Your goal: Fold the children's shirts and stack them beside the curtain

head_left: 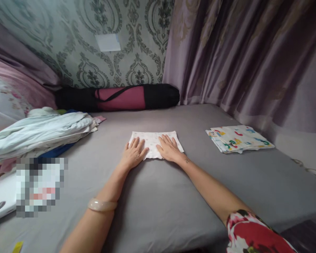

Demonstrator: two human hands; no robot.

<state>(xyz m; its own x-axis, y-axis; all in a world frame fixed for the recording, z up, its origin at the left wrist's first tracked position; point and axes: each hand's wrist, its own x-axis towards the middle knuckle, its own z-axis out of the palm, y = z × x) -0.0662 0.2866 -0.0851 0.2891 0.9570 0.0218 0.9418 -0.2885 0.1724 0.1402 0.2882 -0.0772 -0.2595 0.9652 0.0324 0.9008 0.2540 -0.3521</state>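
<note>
head view | white cloth (150,140) flat on grey sheet (152,200), looks near done | left hand (134,153) + right hand (170,147) palm-down on it, fingers spread — gripping nothing | patterned cloths (239,137) at right, neatly folded | fabric pile (52,128) left — loose, not folded

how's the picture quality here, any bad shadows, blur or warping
In the head view, light is soft, dimming on the right-hand curtain; a faint shadow lies beside the left forearm; wide-angle warping stretches the edges; a pixelated patch hides detail at left; the white cloth is reasonably clear.
</note>
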